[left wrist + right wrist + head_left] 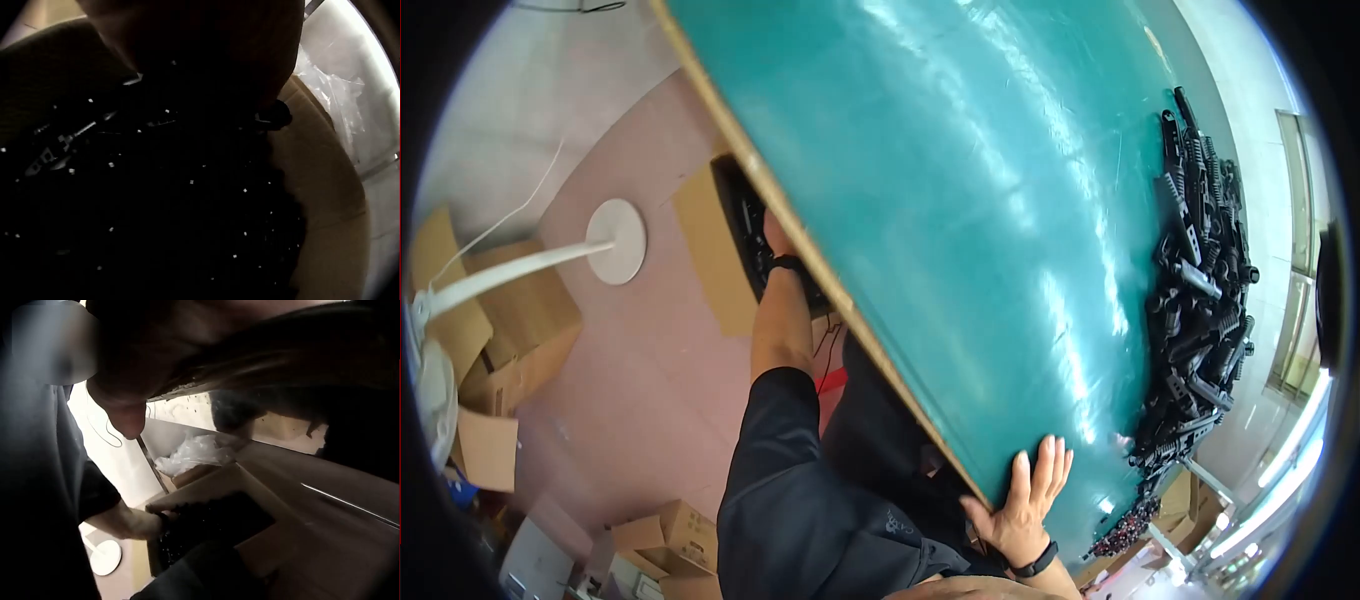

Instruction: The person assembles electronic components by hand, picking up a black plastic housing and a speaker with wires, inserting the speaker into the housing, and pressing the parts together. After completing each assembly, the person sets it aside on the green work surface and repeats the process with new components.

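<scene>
My left hand (pixel 777 236) reaches below the table edge into a cardboard box (pixel 708 255) filled with small black parts (pixel 219 515). The table hides most of its fingers in the head view. In the left wrist view the hand (pixel 206 44) is a dark shape over the black parts (pixel 65 147), and I cannot tell what its fingers hold. My right hand (pixel 1024 512) rests on the near edge of the green tabletop (pixel 920 260), fingers straight on the surface and thumb at the rim.
A long heap of black spring-like and rod-like parts (pixel 1195 300) lies along the table's far right side. On the pinkish floor stand a white round base (pixel 617 242) with a pole and open cardboard boxes (pixel 530 310). Clear plastic (pixel 197 453) lies beside the filled box.
</scene>
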Action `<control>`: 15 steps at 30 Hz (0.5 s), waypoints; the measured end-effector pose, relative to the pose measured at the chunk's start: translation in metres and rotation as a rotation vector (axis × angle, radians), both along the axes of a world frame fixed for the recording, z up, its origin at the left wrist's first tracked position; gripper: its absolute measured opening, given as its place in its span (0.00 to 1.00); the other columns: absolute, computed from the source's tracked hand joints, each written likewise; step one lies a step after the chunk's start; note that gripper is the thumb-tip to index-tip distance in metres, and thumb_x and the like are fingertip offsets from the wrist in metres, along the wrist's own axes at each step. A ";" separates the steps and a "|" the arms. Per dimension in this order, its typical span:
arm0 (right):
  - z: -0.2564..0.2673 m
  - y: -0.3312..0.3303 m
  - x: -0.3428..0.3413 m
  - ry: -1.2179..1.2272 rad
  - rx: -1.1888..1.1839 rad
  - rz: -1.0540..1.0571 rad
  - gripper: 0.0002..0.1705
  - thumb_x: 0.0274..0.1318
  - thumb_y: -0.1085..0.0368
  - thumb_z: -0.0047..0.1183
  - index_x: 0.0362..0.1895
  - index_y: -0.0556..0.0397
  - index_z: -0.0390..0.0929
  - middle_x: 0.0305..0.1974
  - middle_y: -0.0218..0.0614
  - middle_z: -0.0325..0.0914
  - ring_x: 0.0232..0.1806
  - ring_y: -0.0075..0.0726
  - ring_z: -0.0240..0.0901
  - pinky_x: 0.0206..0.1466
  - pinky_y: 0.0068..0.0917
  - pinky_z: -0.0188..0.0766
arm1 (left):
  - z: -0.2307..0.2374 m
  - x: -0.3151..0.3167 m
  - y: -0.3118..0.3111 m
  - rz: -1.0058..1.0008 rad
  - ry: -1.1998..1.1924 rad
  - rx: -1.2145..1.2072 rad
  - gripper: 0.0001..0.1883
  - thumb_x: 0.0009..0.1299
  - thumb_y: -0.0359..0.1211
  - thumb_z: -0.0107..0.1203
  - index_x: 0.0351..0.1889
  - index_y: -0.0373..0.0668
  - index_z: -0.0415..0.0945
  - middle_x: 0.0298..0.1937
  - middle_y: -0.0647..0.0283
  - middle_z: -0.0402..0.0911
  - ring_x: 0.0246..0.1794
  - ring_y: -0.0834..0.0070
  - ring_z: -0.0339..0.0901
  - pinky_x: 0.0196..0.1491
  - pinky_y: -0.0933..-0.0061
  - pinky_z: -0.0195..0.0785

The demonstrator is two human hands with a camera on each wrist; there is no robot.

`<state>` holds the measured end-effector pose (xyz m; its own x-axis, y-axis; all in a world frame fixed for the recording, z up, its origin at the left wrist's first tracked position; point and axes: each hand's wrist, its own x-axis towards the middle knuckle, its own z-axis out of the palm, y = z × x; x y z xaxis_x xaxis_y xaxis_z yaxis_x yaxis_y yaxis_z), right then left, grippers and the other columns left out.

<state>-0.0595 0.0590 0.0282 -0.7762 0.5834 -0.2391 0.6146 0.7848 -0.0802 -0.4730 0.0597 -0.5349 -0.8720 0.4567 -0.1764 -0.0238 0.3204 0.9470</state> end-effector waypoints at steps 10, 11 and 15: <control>-0.006 -0.004 0.002 0.033 -0.020 -0.017 0.59 0.61 0.36 0.66 0.84 0.50 0.51 0.82 0.71 0.46 0.82 0.83 0.47 0.81 0.82 0.40 | -0.022 0.054 0.000 -0.374 -0.054 -0.016 0.32 0.70 0.31 0.71 0.72 0.38 0.74 0.67 0.53 0.83 0.68 0.62 0.80 0.70 0.57 0.71; -0.005 -0.005 0.001 0.034 -0.014 -0.033 0.59 0.61 0.36 0.66 0.84 0.50 0.51 0.82 0.71 0.46 0.82 0.83 0.47 0.81 0.82 0.40 | -0.014 0.061 -0.011 -0.409 -0.052 -0.018 0.32 0.70 0.32 0.71 0.73 0.38 0.74 0.67 0.53 0.83 0.68 0.62 0.79 0.71 0.56 0.71; -0.003 -0.003 -0.006 0.058 -0.026 -0.057 0.55 0.61 0.37 0.66 0.82 0.50 0.57 0.80 0.71 0.51 0.82 0.83 0.50 0.81 0.80 0.40 | 0.040 0.083 -0.037 -0.598 -0.018 0.001 0.33 0.71 0.32 0.71 0.73 0.38 0.74 0.68 0.53 0.82 0.69 0.62 0.78 0.72 0.56 0.70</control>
